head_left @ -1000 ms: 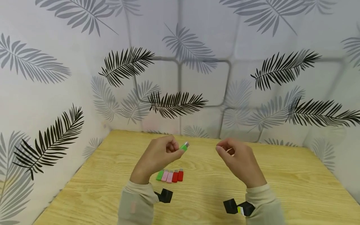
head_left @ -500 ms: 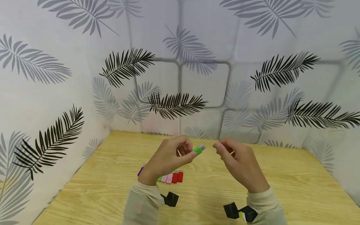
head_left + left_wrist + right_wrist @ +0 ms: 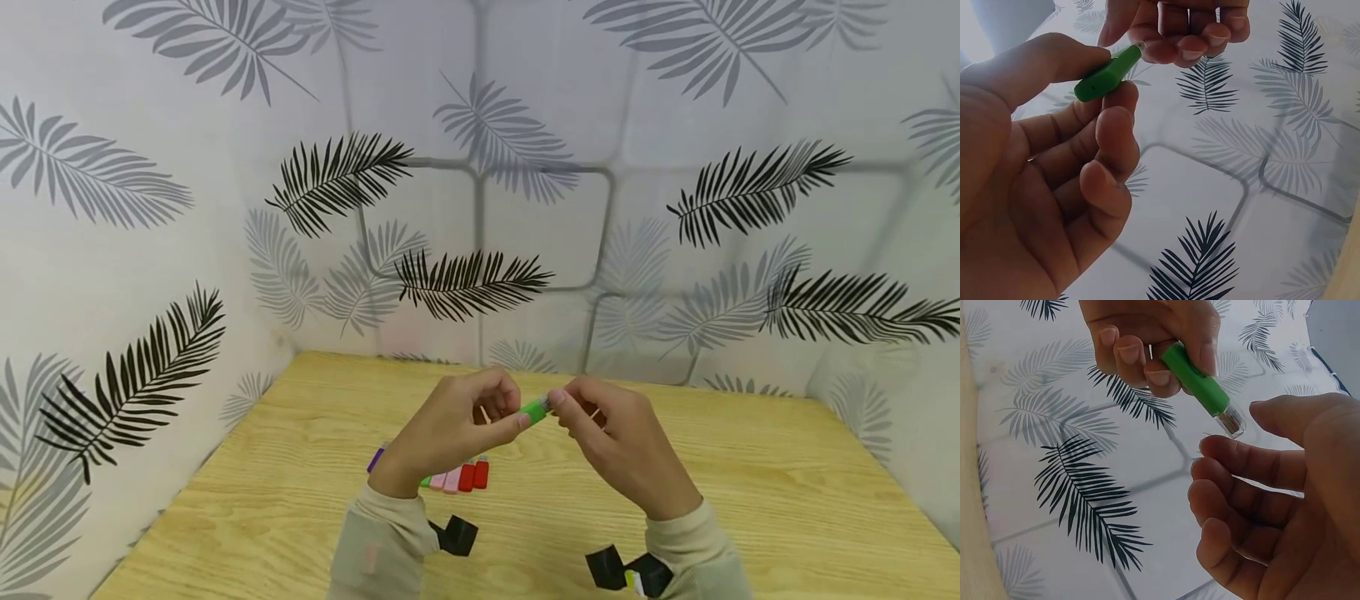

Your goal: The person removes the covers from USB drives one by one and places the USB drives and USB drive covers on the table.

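Note:
A green USB stick (image 3: pixel 535 410) with a clear cap (image 3: pixel 1231 422) over its metal plug is held in the air above the table. My left hand (image 3: pixel 457 425) pinches its green body between thumb and forefinger, the capped end pointing right. My right hand (image 3: pixel 622 433) is at that capped end. In the right wrist view a gap shows between the right thumb (image 3: pixel 1291 415) and the cap, while the forefinger's tip lies right below it. The other right fingers are loosely curved. In the left wrist view the right fingertips overlap the cap.
Behind my left wrist, a row of USB sticks lies on the wooden table (image 3: pixel 750 467): red ones (image 3: pixel 474 475), pink ones (image 3: pixel 446 479) and a partly hidden green one. A purple stick (image 3: pixel 376 458) lies farther left. A leaf-patterned curtain (image 3: pixel 525 208) encloses the table's back and sides.
My left hand has moved right with the green USB stick, uncovering the purple stick. My right hand has come left to the capped end, closing the distance between the hands.

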Tool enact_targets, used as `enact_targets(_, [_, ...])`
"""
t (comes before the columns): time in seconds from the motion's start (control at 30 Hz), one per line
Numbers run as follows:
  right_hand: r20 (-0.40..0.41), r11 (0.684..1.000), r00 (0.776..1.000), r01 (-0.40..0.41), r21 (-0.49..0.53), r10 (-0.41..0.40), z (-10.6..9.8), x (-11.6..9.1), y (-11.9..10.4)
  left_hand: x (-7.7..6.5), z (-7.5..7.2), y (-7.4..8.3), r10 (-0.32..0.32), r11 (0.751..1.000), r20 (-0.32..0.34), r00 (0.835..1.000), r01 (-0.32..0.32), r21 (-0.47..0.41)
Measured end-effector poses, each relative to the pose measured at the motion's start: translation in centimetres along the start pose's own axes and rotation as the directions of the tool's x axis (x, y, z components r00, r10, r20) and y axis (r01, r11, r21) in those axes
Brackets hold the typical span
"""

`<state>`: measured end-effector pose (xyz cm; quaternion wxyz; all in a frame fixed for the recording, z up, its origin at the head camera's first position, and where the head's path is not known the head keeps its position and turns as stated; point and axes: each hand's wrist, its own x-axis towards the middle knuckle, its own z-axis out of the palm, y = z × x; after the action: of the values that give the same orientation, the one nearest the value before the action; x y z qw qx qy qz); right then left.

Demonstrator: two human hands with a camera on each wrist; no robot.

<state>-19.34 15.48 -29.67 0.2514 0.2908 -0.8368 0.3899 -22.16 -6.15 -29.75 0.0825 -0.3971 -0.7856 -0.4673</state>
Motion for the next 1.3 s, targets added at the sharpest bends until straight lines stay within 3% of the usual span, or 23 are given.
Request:
enact_targets(0.27, [0.024, 1.000, 1.000, 0.007, 0.012, -0.008, 0.1, 0.0, -0.2, 0.2, 0.2, 0.1, 0.005, 1.000, 0.001, 1.000, -0.005, -0.026])
enact_targets(0.6, [0.070, 0.999, 0.997, 0.027, 0.039, -0.030, 0.1, 0.0, -0.5, 0.3, 0.4, 0.5, 0.036, 0.998, 0.050, 0.998, -0.034, -0.045])
enact_targets(0.87, [0.056, 0.999, 0.997, 0.052, 0.004, -0.052, 0.1, 0.0, -0.8, 0.3, 0.7, 1.6, 0.015, 0.999, 0.032, 0.999, -0.016, 0.028])
enact_targets(1.13, [0.047, 0.996, 0.995, 0.086, 0.010, -0.086, 0.3, 0.0, -1.0, 0.3, 0.8, 1.5, 0.067, 0.996, 0.024, 0.997, -0.068, 0.054])
enact_targets(1.3, [0.084, 0.993, 0.989, 0.118, 0.006, -0.118, 0.3, 0.0, -0.9, 0.2, 0.8, 1.0, 0.101, 0.991, 0.039, 0.994, -0.104, 0.086])
